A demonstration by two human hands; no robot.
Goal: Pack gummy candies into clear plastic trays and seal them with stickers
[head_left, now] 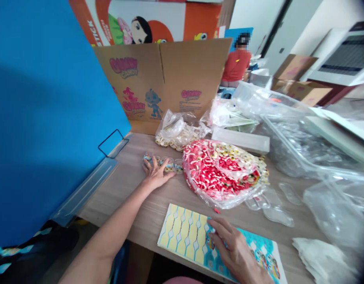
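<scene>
Wood-grain table (170,197) fills the head view, with a blue panel (45,110) on the left and a printed cardboard box (170,79) at the far edge. The left hand (154,173) lies flat, fingers spread, on a row of small filled blister cups (167,165), apparently pinning them steady. The right hand (233,248) rests open, fingers loosely spread, on a sticker sheet (184,236) at the near edge, fingertips where yellow gaps meet printed labels. A bag of red and white candies (220,173) sits between, within reach. Far off, a person in red (237,65) sits.
</scene>
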